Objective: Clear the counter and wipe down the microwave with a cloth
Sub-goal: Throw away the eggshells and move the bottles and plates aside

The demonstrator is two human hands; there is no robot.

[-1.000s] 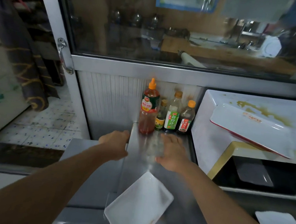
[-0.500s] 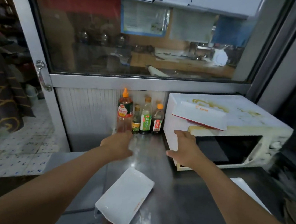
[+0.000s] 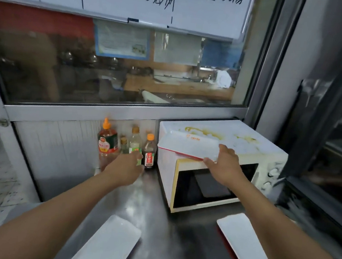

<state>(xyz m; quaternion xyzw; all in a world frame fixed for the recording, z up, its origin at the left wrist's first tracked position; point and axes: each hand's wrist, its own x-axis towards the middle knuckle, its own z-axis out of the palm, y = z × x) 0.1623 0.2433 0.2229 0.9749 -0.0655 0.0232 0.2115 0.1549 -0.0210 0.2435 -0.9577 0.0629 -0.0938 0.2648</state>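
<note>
- Four sauce bottles are standing at the back of the steel table (image 3: 156, 222), beside the white, yellow-stained microwave (image 3: 248, 147): a tall one with an orange cap (image 3: 107, 141) holding reddish liquid, a small one (image 3: 123, 145), a green-labelled one (image 3: 135, 142), and a dark one (image 3: 149, 153).
- The left hand (image 3: 127, 167) is reaching the green-labelled bottle; its grip is unclear.
- The right hand (image 3: 224, 166) is gripping a white, red-edged rectangular tray (image 3: 187, 144) on the microwave's top.
- Two more white trays are lying near the front: one left (image 3: 107, 247), one right (image 3: 246, 247).

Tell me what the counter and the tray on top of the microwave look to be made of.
Counter: brushed stainless steel, judging by its grey sheen and smeared reflections. Tray, held by the right hand on the microwave: probably melamine or plastic, glossy white with a red underside edge.
</note>
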